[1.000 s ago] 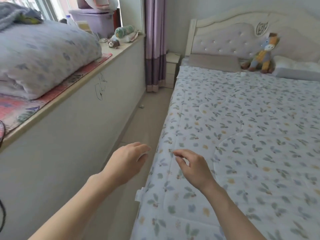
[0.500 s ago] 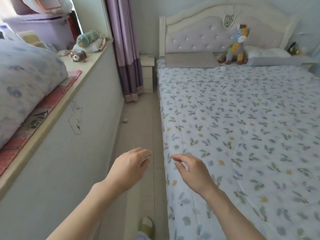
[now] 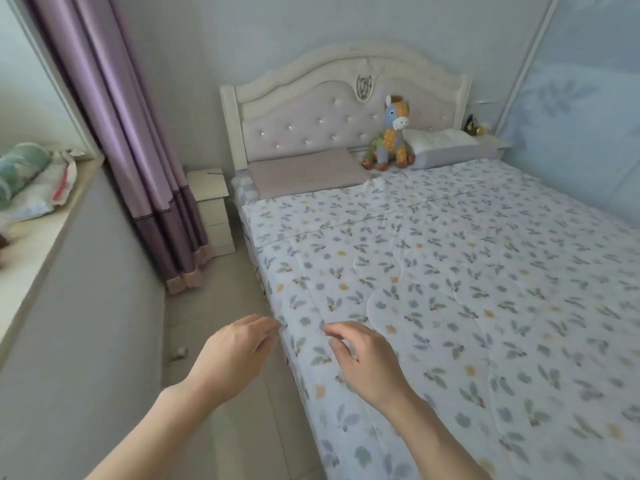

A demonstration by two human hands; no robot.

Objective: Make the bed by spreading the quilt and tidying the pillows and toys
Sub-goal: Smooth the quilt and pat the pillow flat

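Note:
A white quilt (image 3: 450, 289) printed with small leaves lies spread flat over the bed. At the headboard a flat beige pillow (image 3: 304, 171) sits on the left and a white pillow (image 3: 443, 148) on the right. Between them a patchwork toy donkey (image 3: 391, 136) sits upright. My left hand (image 3: 232, 355) hovers over the floor gap just beside the quilt's left edge, fingers relaxed, holding nothing. My right hand (image 3: 363, 358) hangs over the quilt near that edge with loosely curled fingers, also empty.
A narrow floor strip (image 3: 214, 306) runs between the bed and a low wall with a window sill (image 3: 38, 233) holding a rolled green cloth (image 3: 17, 168). A purple curtain (image 3: 138, 150) and a small nightstand (image 3: 211, 206) stand at the aisle's far end. A wardrobe door (image 3: 581, 116) borders the right.
The view has swung right and up the aisle toward the headboard; the folded bedding on the sill has left the frame. Both hands stay empty in the same pose.

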